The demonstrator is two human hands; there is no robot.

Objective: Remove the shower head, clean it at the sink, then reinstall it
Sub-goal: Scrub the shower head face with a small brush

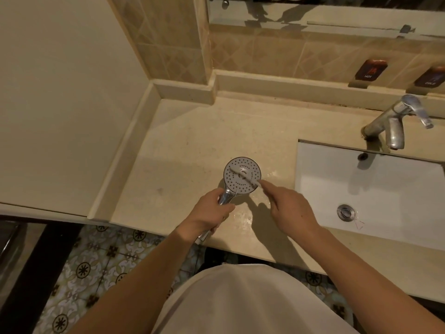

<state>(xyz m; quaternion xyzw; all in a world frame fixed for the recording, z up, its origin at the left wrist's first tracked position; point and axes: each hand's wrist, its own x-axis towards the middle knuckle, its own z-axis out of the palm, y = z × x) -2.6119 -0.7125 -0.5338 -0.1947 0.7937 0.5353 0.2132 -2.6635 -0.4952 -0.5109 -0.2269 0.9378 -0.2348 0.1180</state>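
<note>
Scrubbing the shower head (242, 175) face-up over the wet tabletop (192, 131), left of the sink (375, 186): left hand (212, 211) fingers wrapped round the chrome handle, right hand (290, 206) fingers pinching a white brush (243, 175). Best worked steadily across every nozzle row, then rinsed.

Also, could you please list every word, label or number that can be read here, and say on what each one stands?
"HOT": on the left dark wall sign, on the tiles behind the faucet.
"COLD": on the right dark wall sign; blurred, so this reading is likely but not certain.
Shower head: no readable text.
</note>
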